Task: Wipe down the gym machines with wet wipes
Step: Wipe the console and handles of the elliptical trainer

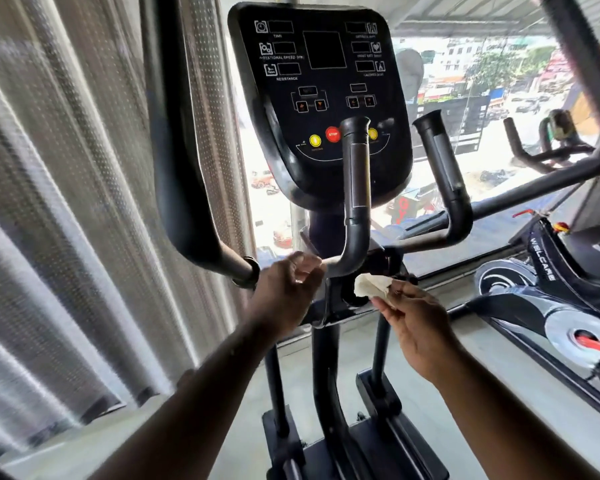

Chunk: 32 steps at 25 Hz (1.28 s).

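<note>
Stands facing an elliptical point(324, 362), both forearms stretched forward and up toward the post below the console point(321, 98). Pinches a crumpled white wipe point(373, 289) between thumb and fingertips of the right hand point(416, 327), palm turned inward, wrist bent slightly back. Holds the wipe below the console, a little right of its middle, just under the bend of the grip point(359, 181) and beside the black hub point(347, 299); cannot tell whether wipe and hub touch. Shows the left hand point(286, 292) below the console and to the left, back of the hand toward the camera, fingers curled with tips drawn close together next to the chrome crossbar point(329, 261); cannot tell whether clasping the bar, pinching something small, or empty. Left of the console, a pale dotted curtain point(66, 202). Below and well right of the console, a black spin bike point(551, 306) beside the window point(465, 64).
</note>
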Each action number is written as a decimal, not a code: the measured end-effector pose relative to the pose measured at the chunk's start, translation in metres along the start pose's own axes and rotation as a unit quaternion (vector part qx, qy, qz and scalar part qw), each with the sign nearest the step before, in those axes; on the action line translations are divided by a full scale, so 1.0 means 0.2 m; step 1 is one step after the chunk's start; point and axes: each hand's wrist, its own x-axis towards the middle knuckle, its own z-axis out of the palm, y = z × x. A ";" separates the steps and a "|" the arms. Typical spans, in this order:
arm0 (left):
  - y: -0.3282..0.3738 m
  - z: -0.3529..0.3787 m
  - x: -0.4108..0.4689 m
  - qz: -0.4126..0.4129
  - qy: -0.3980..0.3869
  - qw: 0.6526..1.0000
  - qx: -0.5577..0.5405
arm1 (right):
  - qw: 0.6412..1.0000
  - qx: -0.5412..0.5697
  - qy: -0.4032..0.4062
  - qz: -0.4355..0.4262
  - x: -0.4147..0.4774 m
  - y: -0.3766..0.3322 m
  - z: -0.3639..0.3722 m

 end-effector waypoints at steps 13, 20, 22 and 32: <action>-0.21 -0.33 -1.09 -0.185 -0.032 0.971 -0.148 | 0.959 -0.224 -0.144 0.101 -0.98 0.42 0.11; -0.28 -0.69 -1.62 -0.267 0.162 0.946 -0.086 | 0.885 -0.255 -0.325 0.214 -1.27 0.74 0.42; -0.25 -0.78 -1.76 -0.312 0.236 0.915 -0.098 | 0.857 -0.234 -0.367 0.276 -1.33 0.81 0.53; 0.01 -1.06 -2.37 -0.380 0.506 0.751 -0.189 | 0.743 -0.131 -0.501 0.423 -1.78 1.05 0.85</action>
